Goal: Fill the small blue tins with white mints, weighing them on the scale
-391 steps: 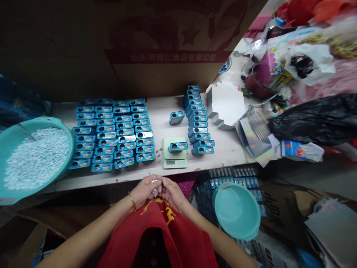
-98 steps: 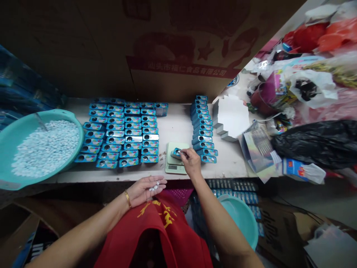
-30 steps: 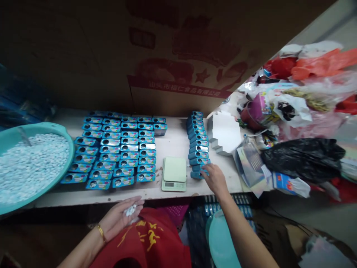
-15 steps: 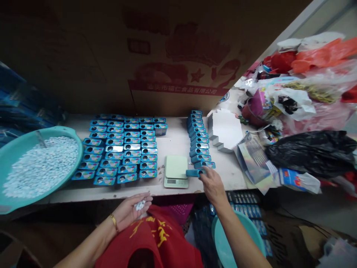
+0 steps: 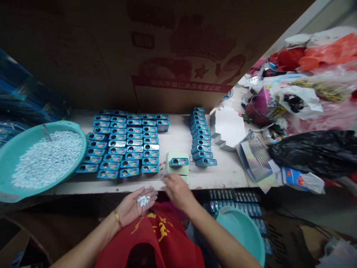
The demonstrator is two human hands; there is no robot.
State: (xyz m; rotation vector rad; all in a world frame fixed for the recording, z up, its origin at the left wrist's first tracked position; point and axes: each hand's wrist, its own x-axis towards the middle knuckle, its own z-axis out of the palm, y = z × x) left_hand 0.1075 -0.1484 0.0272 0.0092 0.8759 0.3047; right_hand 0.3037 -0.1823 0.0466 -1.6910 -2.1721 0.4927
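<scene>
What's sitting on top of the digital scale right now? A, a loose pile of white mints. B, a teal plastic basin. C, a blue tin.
C. A blue tin lies on top of the pale green digital scale.

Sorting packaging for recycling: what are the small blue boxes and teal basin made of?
The small blue boxes look like printed tinplate: glossy, sharp-edged, with a metallic sheen, though that's unconfirmed from here. The teal basin looks like moulded plastic: smooth, semi-gloss, with a thick rounded rim.
</scene>
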